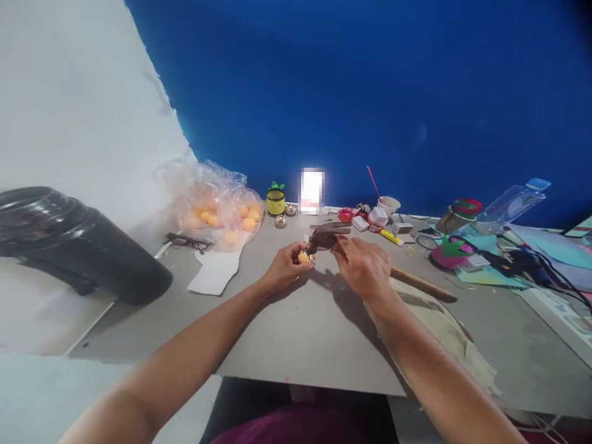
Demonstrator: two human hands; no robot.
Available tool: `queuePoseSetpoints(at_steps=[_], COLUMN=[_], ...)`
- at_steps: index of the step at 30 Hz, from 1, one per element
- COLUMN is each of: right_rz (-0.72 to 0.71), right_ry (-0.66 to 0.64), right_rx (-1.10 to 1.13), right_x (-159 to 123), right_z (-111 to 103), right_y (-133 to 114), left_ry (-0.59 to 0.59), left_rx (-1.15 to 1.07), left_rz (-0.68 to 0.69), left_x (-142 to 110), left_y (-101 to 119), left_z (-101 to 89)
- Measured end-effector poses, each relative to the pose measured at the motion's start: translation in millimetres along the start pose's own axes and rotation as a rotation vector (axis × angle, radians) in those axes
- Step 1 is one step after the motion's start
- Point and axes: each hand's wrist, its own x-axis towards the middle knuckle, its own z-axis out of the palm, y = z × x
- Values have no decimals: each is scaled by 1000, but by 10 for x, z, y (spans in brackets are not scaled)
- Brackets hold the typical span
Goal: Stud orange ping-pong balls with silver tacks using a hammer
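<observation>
The left hand [283,270] is closed, fingertips pinching the ball [304,256]; the right hand [367,265] is wrapped round the hammer [327,235] near its head. From the ball, the head lies towards 2 o'clock, its striking end close by; whether they touch is unclear. The handle slants off towards 4 o'clock.

Deep blue wall [346,92] meeting white wall [78,92] at left; grey tabletop [296,345] below.
</observation>
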Motion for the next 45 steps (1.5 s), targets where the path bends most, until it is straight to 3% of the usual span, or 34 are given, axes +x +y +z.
queuePoseSetpoints(at_steps=[3,7,12,16,21,26,31,36,41,45], right_rz=[114,93,172,58,100,0,68,32,81,11], right_ry=[-29,-197,-94,-164,-21,-100,21,-77,38,-81], right_rx=[-31,-2,-26,-3,-6,39,29,43,63,76], right_x=[-3,-4,-1,-17,-23,-17,-24,-25,-14,-17], right_z=[-76,-141,-149,-114,-103,-93,-84,-58,-62,-62], right_y=[-48,-86,-66,-88,-48,-43,-29,-3,21,-17], left_ry=[45,30,60,26,79,54,90,103,117,122], left_rx=[2,0,12,6,70,173,145,223,256,366], left_rz=[-23,24,-24,-15,12,69,64,80,74,134], left_x=[7,2,-12,-9,1,-25,-52,-36,-16,-11], left_y=[-10,-3,28,40,-7,5,68,26,-33,-72], left_z=[12,41,64,75,79,88,87,70,51,53])
